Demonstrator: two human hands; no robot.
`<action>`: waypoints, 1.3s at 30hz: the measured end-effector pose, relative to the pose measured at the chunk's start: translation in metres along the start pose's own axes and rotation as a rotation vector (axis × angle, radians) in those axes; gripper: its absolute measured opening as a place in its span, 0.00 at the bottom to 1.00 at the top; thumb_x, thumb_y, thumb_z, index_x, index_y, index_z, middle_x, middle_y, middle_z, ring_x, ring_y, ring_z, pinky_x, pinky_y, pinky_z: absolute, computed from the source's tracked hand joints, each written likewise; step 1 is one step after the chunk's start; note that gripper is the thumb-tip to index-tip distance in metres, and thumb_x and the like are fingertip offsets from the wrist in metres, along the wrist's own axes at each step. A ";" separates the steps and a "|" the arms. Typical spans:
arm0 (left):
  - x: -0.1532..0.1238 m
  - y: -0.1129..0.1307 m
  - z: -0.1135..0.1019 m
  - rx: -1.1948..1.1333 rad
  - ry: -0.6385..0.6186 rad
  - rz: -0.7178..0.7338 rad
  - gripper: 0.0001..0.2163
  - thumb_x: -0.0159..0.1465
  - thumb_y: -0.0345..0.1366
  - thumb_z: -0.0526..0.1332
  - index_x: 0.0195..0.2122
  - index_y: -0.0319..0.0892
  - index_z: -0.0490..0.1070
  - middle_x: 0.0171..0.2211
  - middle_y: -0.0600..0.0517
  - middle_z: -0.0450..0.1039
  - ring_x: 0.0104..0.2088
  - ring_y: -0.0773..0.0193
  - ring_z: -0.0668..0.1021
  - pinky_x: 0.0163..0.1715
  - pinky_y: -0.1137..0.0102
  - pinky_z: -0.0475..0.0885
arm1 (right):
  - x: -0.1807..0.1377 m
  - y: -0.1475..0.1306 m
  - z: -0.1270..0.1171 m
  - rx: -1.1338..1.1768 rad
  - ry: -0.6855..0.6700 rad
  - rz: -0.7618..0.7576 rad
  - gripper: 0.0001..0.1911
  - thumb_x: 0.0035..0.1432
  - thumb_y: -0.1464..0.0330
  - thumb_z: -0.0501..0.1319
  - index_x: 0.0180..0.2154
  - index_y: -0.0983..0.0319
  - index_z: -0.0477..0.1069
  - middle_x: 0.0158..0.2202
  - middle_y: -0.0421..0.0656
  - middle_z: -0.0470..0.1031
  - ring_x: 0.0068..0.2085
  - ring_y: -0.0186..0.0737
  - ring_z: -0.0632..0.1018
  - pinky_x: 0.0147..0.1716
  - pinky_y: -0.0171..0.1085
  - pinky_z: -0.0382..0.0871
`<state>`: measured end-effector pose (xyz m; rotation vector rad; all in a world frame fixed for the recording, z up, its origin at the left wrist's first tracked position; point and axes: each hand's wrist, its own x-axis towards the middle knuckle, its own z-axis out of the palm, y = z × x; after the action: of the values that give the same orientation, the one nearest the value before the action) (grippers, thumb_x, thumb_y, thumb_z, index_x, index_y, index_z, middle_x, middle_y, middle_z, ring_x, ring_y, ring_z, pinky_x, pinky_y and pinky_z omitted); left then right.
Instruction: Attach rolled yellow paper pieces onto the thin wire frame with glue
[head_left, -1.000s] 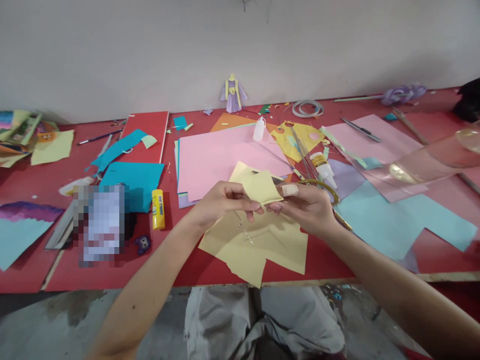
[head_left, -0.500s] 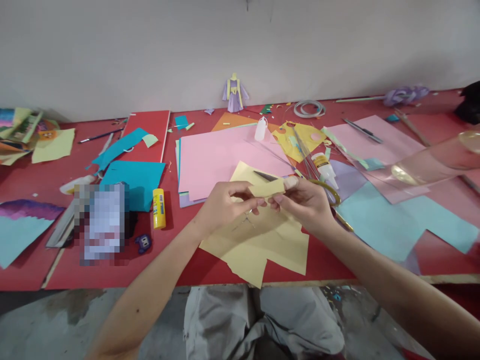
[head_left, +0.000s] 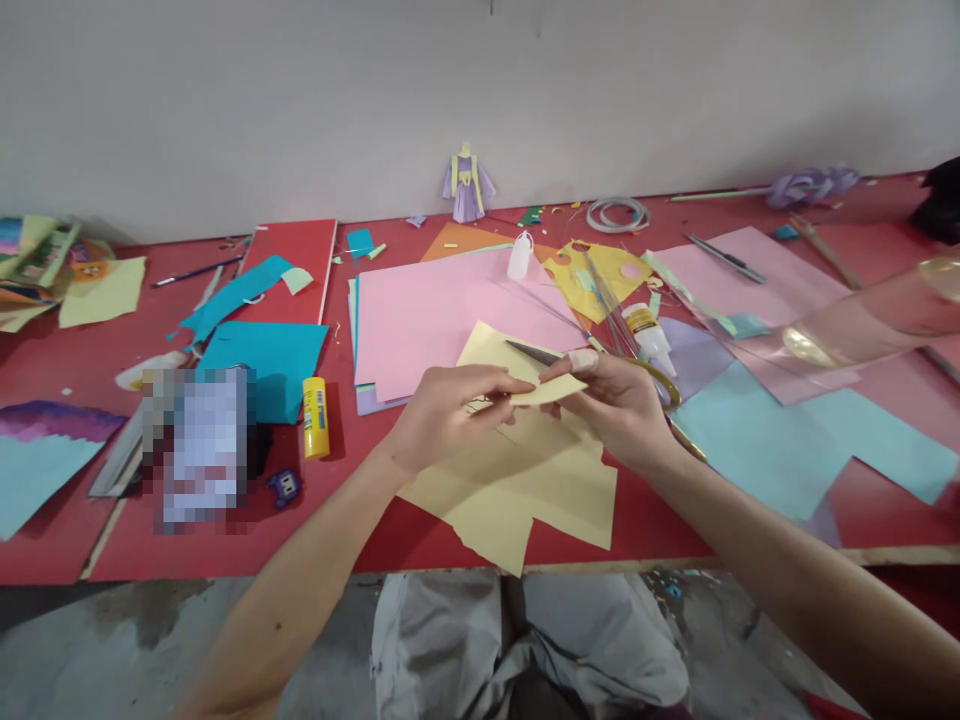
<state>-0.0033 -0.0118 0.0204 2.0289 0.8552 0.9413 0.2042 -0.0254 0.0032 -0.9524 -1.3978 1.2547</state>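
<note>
My left hand and my right hand meet above the front of the red table. Both pinch a small pale yellow paper piece, now folded nearly flat and seen edge-on. A plaster wraps my right forefinger. Under my hands lies a larger yellow sheet with a jagged cut edge. Scissors with gold handles lie just behind my right hand, blades pointing left.
A pink paper stack lies behind the hands. A yellow glue stick and teal sheets are to the left; a glue bottle and light blue paper to the right. A paper doll stands by the wall.
The small yellow piece has gone from an upright open flap to a flattened fold between my fingers. My hands have stayed in place above the larger yellow sheet.
</note>
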 end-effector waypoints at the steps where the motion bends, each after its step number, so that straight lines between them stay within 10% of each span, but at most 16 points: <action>1: 0.000 0.002 -0.001 -0.124 -0.021 -0.109 0.05 0.64 0.30 0.61 0.36 0.41 0.78 0.30 0.52 0.81 0.32 0.64 0.83 0.37 0.71 0.78 | -0.001 -0.001 0.000 -0.013 0.004 -0.014 0.11 0.54 0.60 0.70 0.34 0.60 0.76 0.26 0.41 0.77 0.25 0.35 0.77 0.26 0.36 0.76; 6: 0.002 -0.003 -0.002 -0.665 -0.157 -0.434 0.08 0.60 0.35 0.68 0.29 0.36 0.75 0.30 0.47 0.81 0.25 0.67 0.80 0.26 0.73 0.74 | -0.003 0.000 0.001 -0.072 0.020 -0.147 0.09 0.50 0.65 0.73 0.29 0.62 0.76 0.27 0.41 0.76 0.24 0.34 0.76 0.22 0.36 0.77; 12: 0.004 -0.005 -0.002 -0.775 -0.185 -0.479 0.08 0.60 0.34 0.68 0.28 0.35 0.74 0.29 0.50 0.80 0.23 0.71 0.79 0.28 0.74 0.73 | -0.002 0.002 0.002 -0.040 0.032 -0.193 0.07 0.50 0.68 0.73 0.28 0.61 0.76 0.25 0.39 0.76 0.23 0.33 0.76 0.21 0.33 0.76; 31: -0.001 0.002 0.002 0.082 0.006 -0.042 0.04 0.64 0.33 0.63 0.33 0.42 0.76 0.27 0.55 0.80 0.28 0.70 0.80 0.31 0.77 0.71 | -0.002 0.001 0.004 -0.008 0.096 -0.036 0.10 0.52 0.63 0.72 0.28 0.61 0.76 0.22 0.39 0.76 0.24 0.33 0.76 0.25 0.34 0.72; 39: -0.002 0.001 0.000 0.057 -0.006 -0.041 0.04 0.65 0.32 0.62 0.35 0.43 0.77 0.33 0.56 0.82 0.34 0.70 0.82 0.36 0.78 0.73 | -0.001 0.003 0.005 0.003 0.070 -0.044 0.08 0.54 0.64 0.71 0.28 0.61 0.75 0.23 0.39 0.76 0.25 0.33 0.76 0.25 0.33 0.72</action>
<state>-0.0040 -0.0137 0.0208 2.0532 0.9265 0.8969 0.1999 -0.0272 0.0005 -0.9497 -1.3553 1.1794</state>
